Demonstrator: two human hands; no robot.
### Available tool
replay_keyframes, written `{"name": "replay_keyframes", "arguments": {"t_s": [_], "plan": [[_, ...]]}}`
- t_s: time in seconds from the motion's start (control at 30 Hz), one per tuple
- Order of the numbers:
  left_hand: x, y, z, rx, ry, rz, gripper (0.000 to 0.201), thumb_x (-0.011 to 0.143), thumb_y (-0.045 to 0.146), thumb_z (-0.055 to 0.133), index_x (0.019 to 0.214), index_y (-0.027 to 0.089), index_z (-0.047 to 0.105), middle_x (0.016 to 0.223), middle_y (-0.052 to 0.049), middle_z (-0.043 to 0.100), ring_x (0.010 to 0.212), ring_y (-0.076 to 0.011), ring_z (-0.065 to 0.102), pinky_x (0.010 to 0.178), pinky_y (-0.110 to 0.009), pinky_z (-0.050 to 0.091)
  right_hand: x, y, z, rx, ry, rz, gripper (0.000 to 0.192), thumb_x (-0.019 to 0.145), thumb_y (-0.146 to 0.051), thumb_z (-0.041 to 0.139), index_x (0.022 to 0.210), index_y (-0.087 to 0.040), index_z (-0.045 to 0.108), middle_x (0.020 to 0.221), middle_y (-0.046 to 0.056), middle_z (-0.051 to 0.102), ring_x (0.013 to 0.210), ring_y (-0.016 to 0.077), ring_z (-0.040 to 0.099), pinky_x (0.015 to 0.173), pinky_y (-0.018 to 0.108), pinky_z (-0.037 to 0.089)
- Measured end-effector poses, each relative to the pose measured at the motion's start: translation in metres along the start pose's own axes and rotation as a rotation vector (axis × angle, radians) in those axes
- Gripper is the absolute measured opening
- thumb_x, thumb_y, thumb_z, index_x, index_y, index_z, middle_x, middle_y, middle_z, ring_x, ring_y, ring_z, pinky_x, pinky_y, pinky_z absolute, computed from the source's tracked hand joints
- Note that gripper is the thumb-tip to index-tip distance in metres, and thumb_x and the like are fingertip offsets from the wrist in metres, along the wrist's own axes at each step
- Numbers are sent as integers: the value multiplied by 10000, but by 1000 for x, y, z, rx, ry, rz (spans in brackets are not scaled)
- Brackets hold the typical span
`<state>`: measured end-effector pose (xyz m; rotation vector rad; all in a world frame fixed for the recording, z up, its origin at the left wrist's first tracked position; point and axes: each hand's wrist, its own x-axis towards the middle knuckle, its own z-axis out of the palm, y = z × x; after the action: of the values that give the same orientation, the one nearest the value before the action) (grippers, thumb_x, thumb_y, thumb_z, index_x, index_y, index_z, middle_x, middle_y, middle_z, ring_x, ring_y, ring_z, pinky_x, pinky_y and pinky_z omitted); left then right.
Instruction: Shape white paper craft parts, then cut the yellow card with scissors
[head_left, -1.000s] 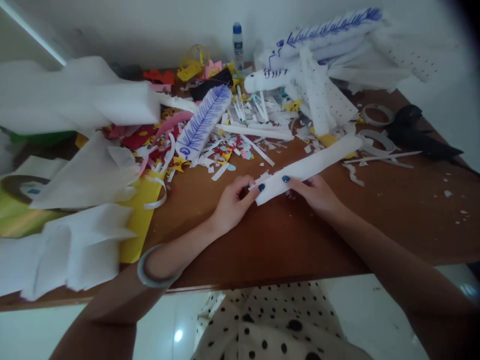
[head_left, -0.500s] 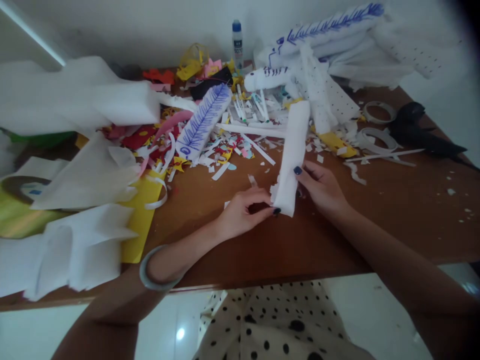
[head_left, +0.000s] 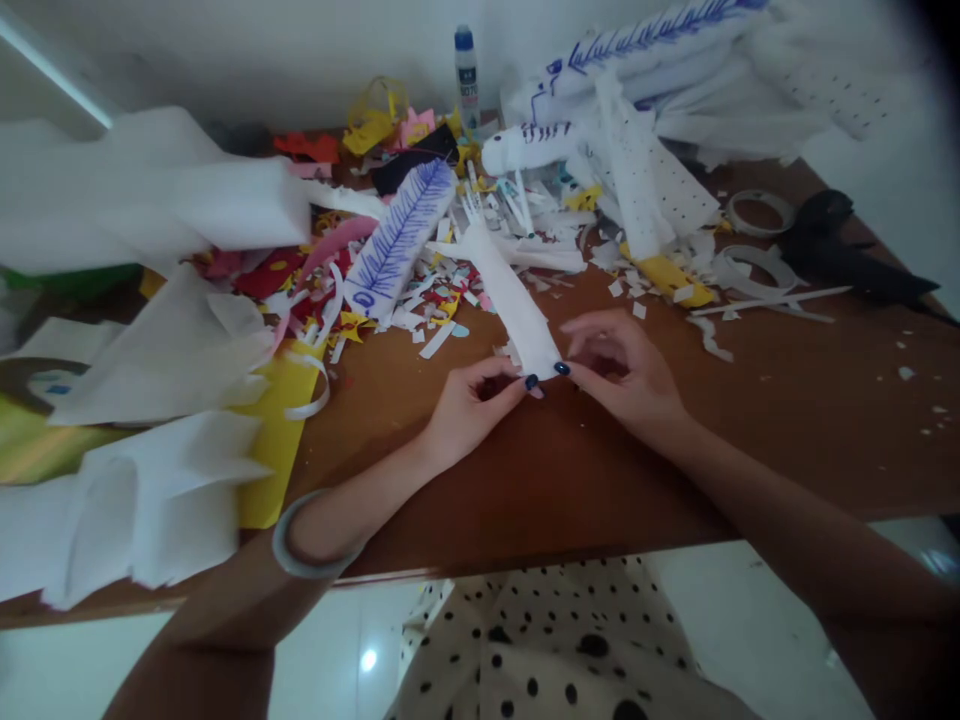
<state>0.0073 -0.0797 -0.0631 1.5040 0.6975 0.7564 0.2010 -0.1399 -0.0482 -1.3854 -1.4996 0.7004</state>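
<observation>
Cluttered table [head_left: 750, 420], both hands [head_left: 472, 405] pinching white paper strip [head_left: 514, 300].

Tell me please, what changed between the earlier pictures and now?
The white paper strip swung counterclockwise: its far end pointed right, then straight away, and now points up and left. The left hand and right hand kept pinching its near end throughout. The glue bottle, the black scissors and the scraps on the table stayed in place.
</observation>
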Motion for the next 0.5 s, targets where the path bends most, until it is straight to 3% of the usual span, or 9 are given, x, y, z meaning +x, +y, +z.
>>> {"name": "replay_keyframes", "arguments": {"t_s": [0.07, 0.2, 0.37, 0.5], "plan": [[0, -1, 0, -15, 6, 19, 200, 789, 346, 696, 751, 152, 657, 748, -18, 696, 724, -125, 627, 733, -237, 494, -3, -5, -2, -172, 13, -117, 130, 838, -229, 639, 964, -254, 664, 886, 21, 585, 683, 109, 578, 549, 221, 478], [-1, -5, 0, -12, 0, 47, 162, 801, 312, 687, 793, 155, 649, 774, -11, 676, 726, -109, 607, 726, -220, 476, -5, -11, -1, -272, -38, -226, 120, 859, -226, 621, 939, -252, 707, 922, 28, 637, 683, 99, 592, 540, 208, 477], [-2, -8, -2, 48, -4, 80, 108, 827, 270, 652, 839, 164, 635, 819, -16, 657, 746, -110, 593, 721, -220, 463, -5, -10, 0, -236, -59, -222, 137, 872, -244, 604, 953, -246, 714, 940, 37, 685, 779, 129, 639, 573, 218, 498], [-4, -7, -2, 150, 7, 108, 82, 817, 245, 652, 841, 170, 631, 828, -25, 643, 765, -126, 591, 739, -243, 468, -4, -10, -3, -170, -133, -121, 134, 861, -271, 615, 940, -247, 722, 940, 42, 688, 797, 148, 642, 579, 238, 495]]}}
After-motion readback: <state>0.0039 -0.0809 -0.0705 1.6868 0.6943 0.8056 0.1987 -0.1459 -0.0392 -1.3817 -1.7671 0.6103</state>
